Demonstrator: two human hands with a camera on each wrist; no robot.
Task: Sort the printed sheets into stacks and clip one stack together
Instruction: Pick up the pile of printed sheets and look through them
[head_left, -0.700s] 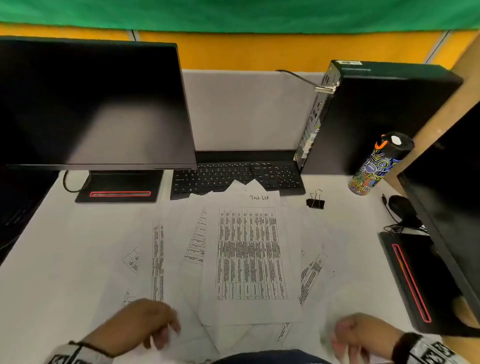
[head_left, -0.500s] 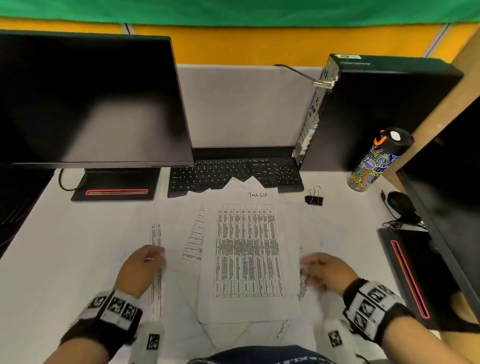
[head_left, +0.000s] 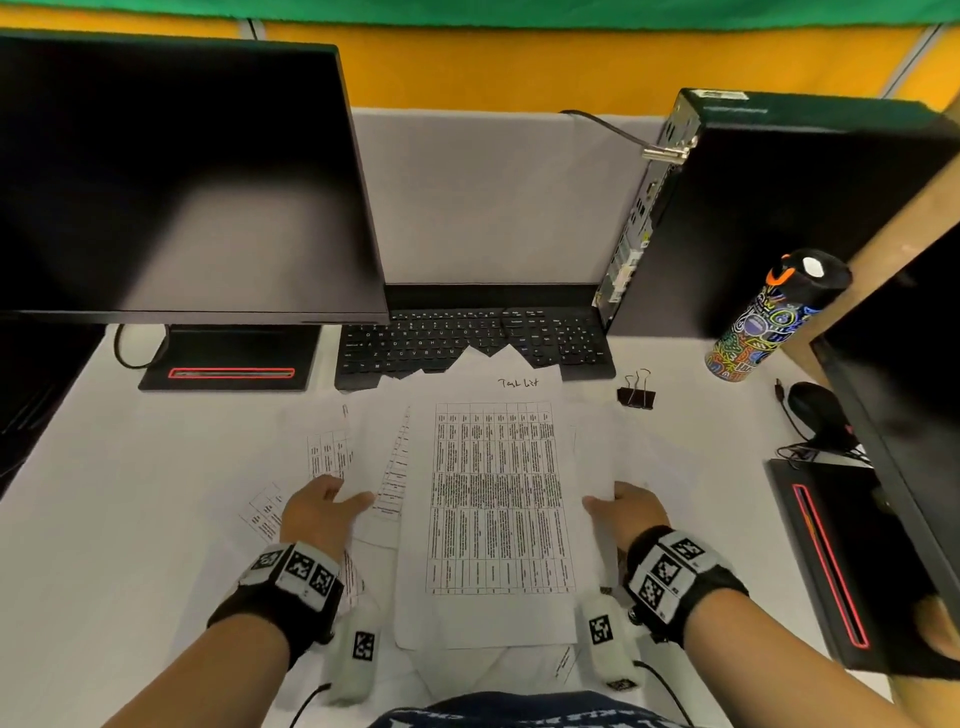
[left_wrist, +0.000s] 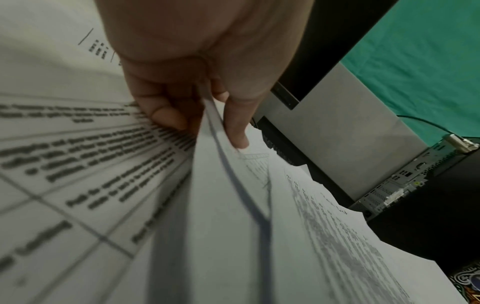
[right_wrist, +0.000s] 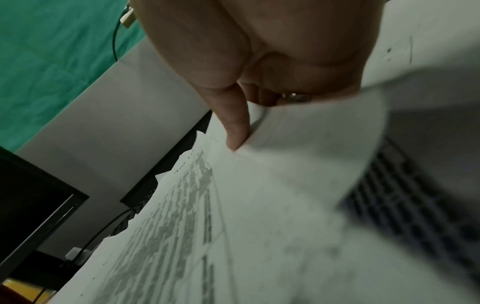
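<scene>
1. The sheets (head_left: 498, 499) lie fanned in a loose overlapping pile on the white surface (head_left: 104, 519), their far corners over the keyboard (head_left: 467, 338).
2. The left hand (head_left: 317, 512) holds the pile's left side; in the left wrist view its thumb and fingers (left_wrist: 168, 117) pinch a lifted sheet edge.
3. The right hand (head_left: 626, 506) holds the pile's right side, thumb on top; in the right wrist view a curled sheet sits between thumb and fingers (right_wrist: 235, 127).
4. The top sheet carries a printed table and a handwritten heading.
5. The clip (head_left: 636, 395) lies on the surface just right of the sheets' far end, untouched, near the bottle (head_left: 763, 317).
</scene>
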